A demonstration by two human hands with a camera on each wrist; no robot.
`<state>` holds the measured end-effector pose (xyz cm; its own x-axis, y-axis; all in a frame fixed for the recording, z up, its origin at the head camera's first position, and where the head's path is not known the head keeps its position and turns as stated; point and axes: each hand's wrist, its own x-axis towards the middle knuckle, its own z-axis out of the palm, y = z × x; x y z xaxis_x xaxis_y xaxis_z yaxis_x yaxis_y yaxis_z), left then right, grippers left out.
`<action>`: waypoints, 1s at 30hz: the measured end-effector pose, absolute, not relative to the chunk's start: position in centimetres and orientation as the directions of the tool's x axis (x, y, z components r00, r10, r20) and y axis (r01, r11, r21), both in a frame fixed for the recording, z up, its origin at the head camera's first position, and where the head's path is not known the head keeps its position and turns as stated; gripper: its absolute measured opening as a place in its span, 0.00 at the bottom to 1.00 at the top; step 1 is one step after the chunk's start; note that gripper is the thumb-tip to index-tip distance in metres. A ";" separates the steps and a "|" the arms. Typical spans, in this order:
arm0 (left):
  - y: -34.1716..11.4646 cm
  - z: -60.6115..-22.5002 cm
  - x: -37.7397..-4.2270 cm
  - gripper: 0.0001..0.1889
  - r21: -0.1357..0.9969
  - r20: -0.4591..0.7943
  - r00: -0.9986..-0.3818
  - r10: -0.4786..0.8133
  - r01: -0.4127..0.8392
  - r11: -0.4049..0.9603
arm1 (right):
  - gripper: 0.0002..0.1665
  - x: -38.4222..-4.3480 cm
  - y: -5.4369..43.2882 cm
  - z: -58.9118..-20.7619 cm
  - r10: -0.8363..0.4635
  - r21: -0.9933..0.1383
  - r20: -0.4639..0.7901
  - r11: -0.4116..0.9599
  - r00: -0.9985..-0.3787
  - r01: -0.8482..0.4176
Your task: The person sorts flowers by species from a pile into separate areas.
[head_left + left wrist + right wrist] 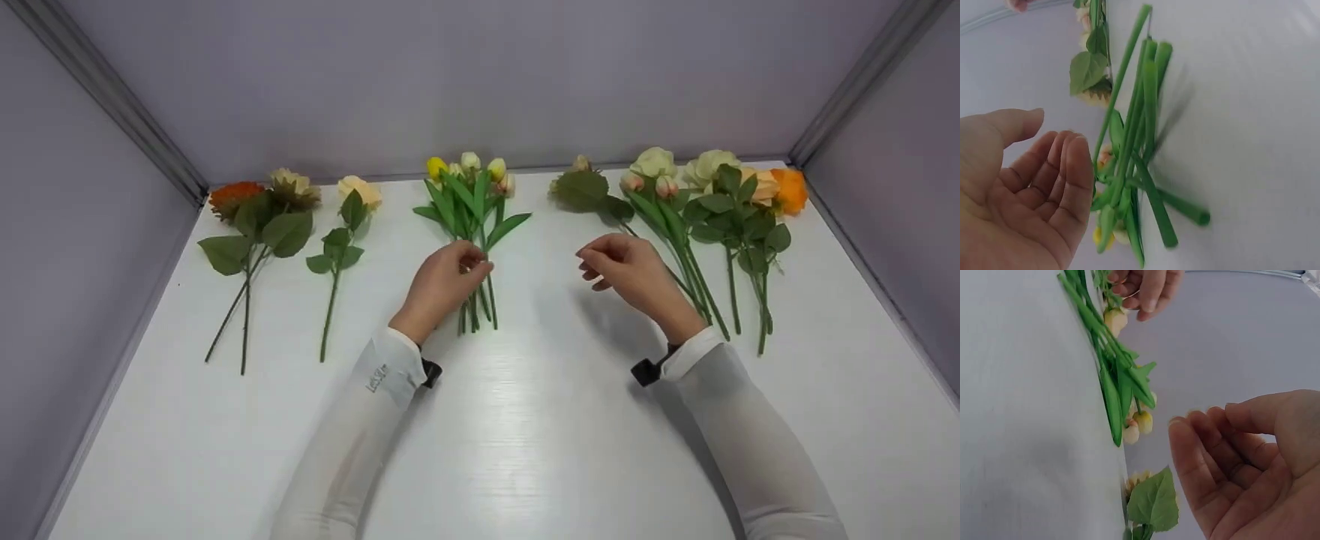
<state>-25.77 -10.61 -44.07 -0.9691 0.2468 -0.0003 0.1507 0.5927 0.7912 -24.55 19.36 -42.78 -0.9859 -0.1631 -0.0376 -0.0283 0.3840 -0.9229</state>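
A bunch of yellow, white and pink tulips (470,199) lies mid-table, blooms toward the back wall. My left hand (446,281) hovers over its stems, fingers loosely curled; in the left wrist view a gap parts thumb and fingers, and the green stems (1134,107) lie beyond them. My right hand (630,271) hangs above the table between this bunch and the flowers on the right. Its fingers bend loosely around nothing in the right wrist view, where the tulip leaves (1123,382) and a broad rose leaf (1154,500) show past it.
At the left lie an orange flower (236,195), a cream-brown flower (294,189) and a peach rose (361,191). On the right are pink tulips (666,187), pale green roses (654,161) and an orange bloom (789,191). Grey walls (480,82) bound the white table (510,435).
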 end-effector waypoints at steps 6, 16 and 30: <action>-6.2 -44.5 -23.6 0.24 0.662 0.097 -0.852 0.515 0.441 0.606 | 0.29 -24.9 23.7 -43.6 -0.093 -0.818 -0.123 0.574 -0.988 0.048; 0.3 -43.9 -20.5 0.32 0.331 0.182 -0.554 0.812 0.812 0.480 | 0.35 -23.4 34.0 -42.8 0.169 -0.687 -0.144 0.692 -0.975 0.222; 5.6 -43.6 -18.0 0.34 0.184 0.133 -0.414 0.901 0.903 0.388 | 0.29 -21.6 40.2 -43.4 0.289 -0.548 -0.213 0.756 -0.933 0.359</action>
<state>-18.03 5.63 -43.65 -0.4137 0.9007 0.1326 0.9032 0.3878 0.1840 -21.60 40.15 -43.36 -0.9333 0.2889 -0.2133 0.3591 0.7557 -0.5477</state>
